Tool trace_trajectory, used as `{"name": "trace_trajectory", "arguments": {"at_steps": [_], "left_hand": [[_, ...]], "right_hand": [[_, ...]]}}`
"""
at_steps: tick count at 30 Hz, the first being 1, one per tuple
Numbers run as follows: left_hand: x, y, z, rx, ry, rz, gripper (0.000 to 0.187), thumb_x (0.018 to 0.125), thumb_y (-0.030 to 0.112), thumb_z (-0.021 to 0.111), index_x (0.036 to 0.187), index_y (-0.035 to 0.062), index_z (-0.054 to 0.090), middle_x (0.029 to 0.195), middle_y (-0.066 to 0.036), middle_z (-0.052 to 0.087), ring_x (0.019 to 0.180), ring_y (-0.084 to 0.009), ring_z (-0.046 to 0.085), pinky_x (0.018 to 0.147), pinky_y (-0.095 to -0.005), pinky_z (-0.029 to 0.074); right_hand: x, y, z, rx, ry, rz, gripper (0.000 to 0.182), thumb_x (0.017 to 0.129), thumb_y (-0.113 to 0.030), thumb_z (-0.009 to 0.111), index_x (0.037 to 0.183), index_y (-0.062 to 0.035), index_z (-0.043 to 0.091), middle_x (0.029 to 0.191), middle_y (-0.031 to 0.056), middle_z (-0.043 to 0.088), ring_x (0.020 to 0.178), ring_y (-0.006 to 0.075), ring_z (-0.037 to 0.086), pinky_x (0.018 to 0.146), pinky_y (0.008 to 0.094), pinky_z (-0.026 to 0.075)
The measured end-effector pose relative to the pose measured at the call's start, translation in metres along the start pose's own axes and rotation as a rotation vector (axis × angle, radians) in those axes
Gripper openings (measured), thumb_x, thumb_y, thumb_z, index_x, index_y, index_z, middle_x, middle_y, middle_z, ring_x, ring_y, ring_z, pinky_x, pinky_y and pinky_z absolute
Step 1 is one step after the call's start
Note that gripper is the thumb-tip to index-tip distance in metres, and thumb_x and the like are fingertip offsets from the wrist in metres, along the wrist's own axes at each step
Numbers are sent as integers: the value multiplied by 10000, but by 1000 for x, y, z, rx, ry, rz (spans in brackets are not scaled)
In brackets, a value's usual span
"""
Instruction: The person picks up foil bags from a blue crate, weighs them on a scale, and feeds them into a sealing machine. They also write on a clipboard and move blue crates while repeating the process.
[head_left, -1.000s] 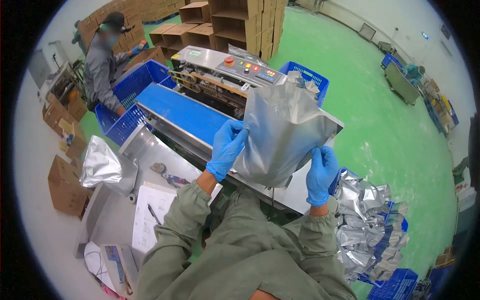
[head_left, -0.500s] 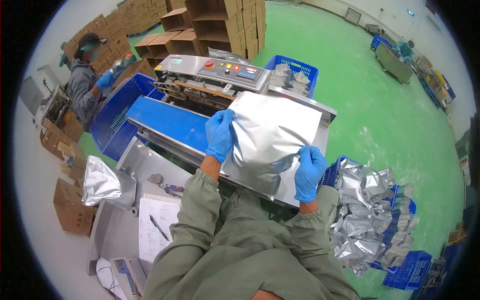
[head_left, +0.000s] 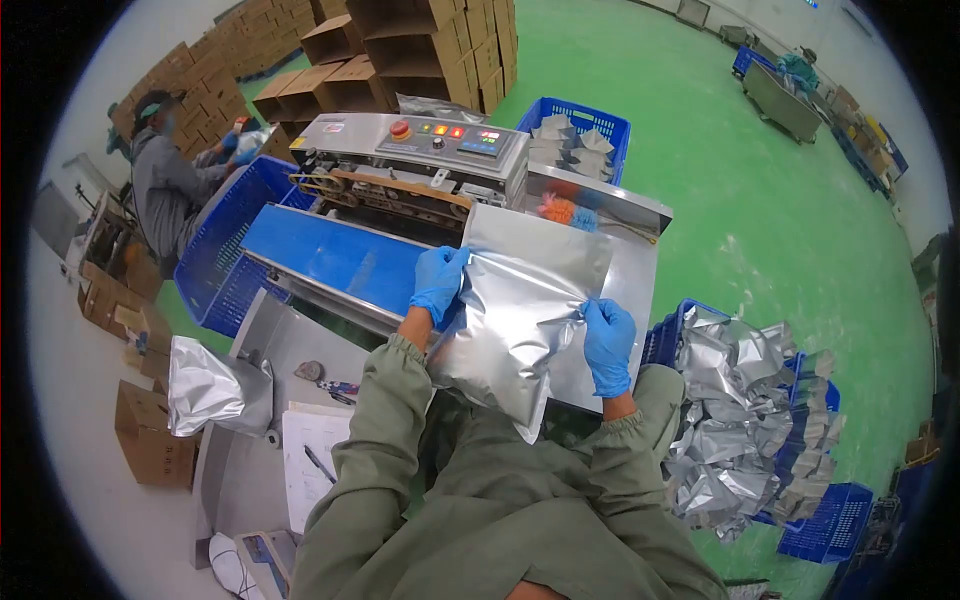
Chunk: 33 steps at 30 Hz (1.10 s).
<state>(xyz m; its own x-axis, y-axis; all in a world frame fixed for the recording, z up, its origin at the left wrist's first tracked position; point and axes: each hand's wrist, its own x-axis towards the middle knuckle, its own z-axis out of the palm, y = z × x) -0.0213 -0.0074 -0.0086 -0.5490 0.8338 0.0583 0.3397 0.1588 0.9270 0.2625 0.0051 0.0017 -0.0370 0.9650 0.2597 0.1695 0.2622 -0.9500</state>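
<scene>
A filled silver foil bag (head_left: 520, 320) is stretched between my two blue-gloved hands, its flat top edge pointing away from me. My left hand (head_left: 438, 282) pinches its left side; my right hand (head_left: 608, 340) pinches the right side. The bag lies over the steel tray (head_left: 590, 375) at the right end of the band sealing machine (head_left: 420, 140). Left of my left hand runs the machine's blue conveyor belt (head_left: 330, 255). An orange and blue fluffy thing (head_left: 568, 211) sits on the tray behind the bag.
Blue crates with many silver bags (head_left: 735, 420) stand at my right. Another silver bag (head_left: 215, 390) rests on the left steel table (head_left: 240, 470), near papers with a pen (head_left: 318, 462). A co-worker (head_left: 165, 175) handles something beyond a blue crate (head_left: 215, 270). Cardboard boxes (head_left: 420, 50) are stacked behind.
The bag has come nearer my body and tilted, its lower corner now hanging over the tray's front edge. The fluffy thing behind it has come into view. Both hands keep their grip.
</scene>
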Motion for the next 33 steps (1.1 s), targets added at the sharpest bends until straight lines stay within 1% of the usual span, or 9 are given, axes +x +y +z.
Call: {"name": "trace_trajectory", "arguments": {"at_steps": [6,14,17,25,28,30,31,32,33], "left_hand": [[5,-3,-7,-124,-69,-76,238,786,158,651,608,12,588,496,-27,504,409,-106,452,395,-277,349],[17,1,-21,15,-110,16,260,796,187,644,609,16,584,502,-22,501,434,-100,461,419,-282,367],[32,0,-31,107,-86,33,306,796,242,625,606,3,619,505,-76,569,440,-150,549,480,-301,446],[70,-40,-93,257,3,9,362,805,331,607,647,6,628,559,-81,594,526,-162,564,546,-318,454],[56,-18,-118,376,100,33,317,839,297,582,840,-9,664,737,-132,648,696,-187,616,670,-309,477],[37,6,-127,375,165,234,292,861,231,560,988,-17,648,884,-148,660,846,-203,620,765,-314,475],[25,13,-129,334,134,384,294,869,194,549,1053,-19,632,954,-148,659,919,-213,612,810,-321,470],[23,2,-136,398,143,430,322,862,149,548,1125,-32,585,1066,-145,627,963,-230,594,853,-331,463],[7,0,-128,34,-26,422,318,876,136,532,1143,-34,560,1053,-133,607,938,-211,574,822,-305,458]], "right_hand": [[-6,8,5,-58,-33,68,267,812,-199,578,692,38,601,525,95,502,514,118,441,502,311,364],[1,-4,17,-26,-60,135,295,798,-216,580,657,43,576,521,119,483,493,149,429,499,330,358],[13,3,29,-121,-133,96,304,785,-234,579,651,39,575,534,157,480,482,185,445,505,345,366],[29,4,92,45,-393,251,337,749,-283,570,652,39,604,575,187,565,472,244,496,522,371,416],[31,11,125,-109,-414,21,241,744,-226,573,637,-23,646,601,153,611,503,273,556,516,384,437],[34,31,156,-512,-321,-719,183,722,-193,583,611,-61,646,592,152,593,528,289,581,513,407,454],[28,14,158,-257,-335,-517,159,702,-185,583,585,-92,638,571,142,571,518,287,577,500,426,457],[29,19,171,-529,-341,-775,157,703,-175,579,592,-84,642,583,144,583,513,294,565,485,419,445],[22,4,168,-558,-403,-684,164,704,-170,566,593,-78,643,592,150,588,527,305,567,486,416,440]]}}
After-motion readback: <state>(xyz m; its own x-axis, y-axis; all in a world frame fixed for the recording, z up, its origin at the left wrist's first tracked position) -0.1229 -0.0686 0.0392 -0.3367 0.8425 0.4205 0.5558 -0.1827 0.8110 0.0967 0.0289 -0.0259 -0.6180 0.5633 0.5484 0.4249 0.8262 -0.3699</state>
